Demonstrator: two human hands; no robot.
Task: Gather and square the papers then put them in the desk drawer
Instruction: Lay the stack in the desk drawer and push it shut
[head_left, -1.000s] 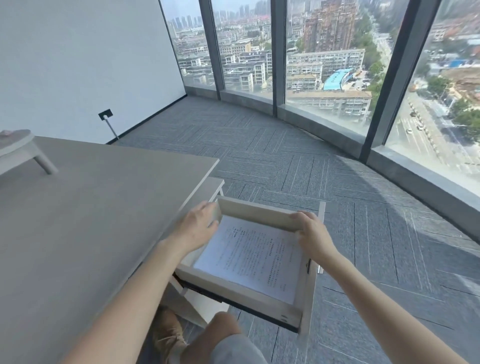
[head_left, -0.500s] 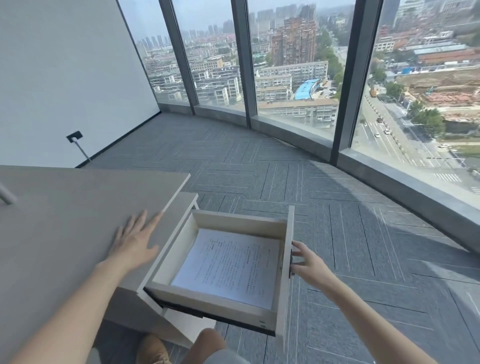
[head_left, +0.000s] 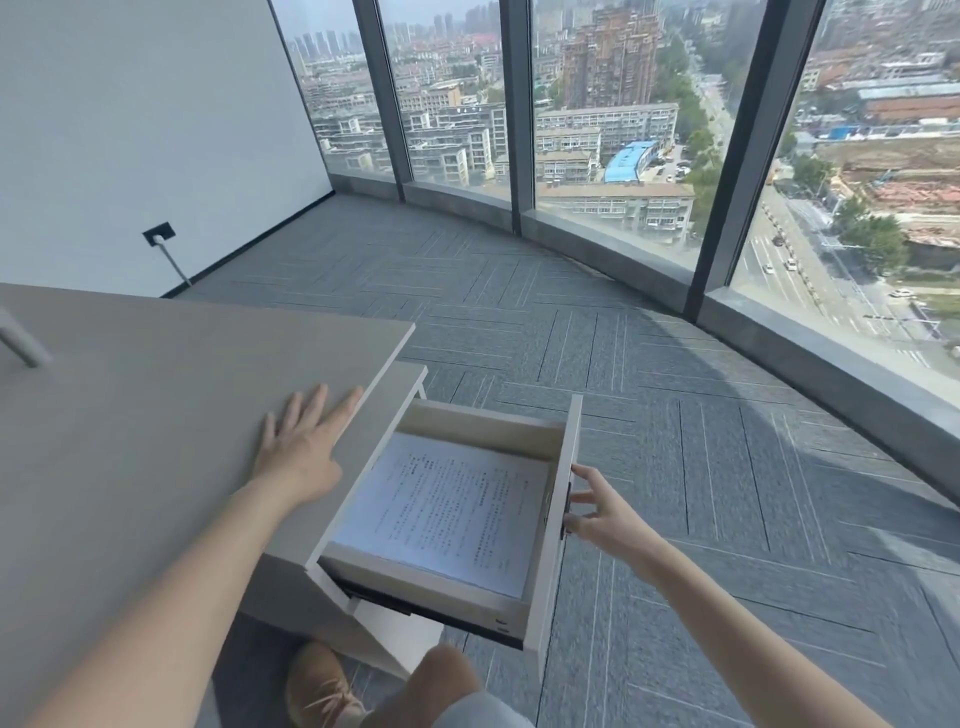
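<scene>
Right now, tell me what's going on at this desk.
A person is finishing putting papers away. The stack of printed papers lies flat inside the open desk drawer. The left hand rests flat, fingers spread, on the desk top. The right hand is at the drawer front, fingers open around its handle. The drawer isn't closed yet.

One head-worn camera is looking forward and down, close above the tabletop (head_left: 156, 415) corner and open drawer (head_left: 561, 519), facing the windows (head_left: 613, 130).
</scene>
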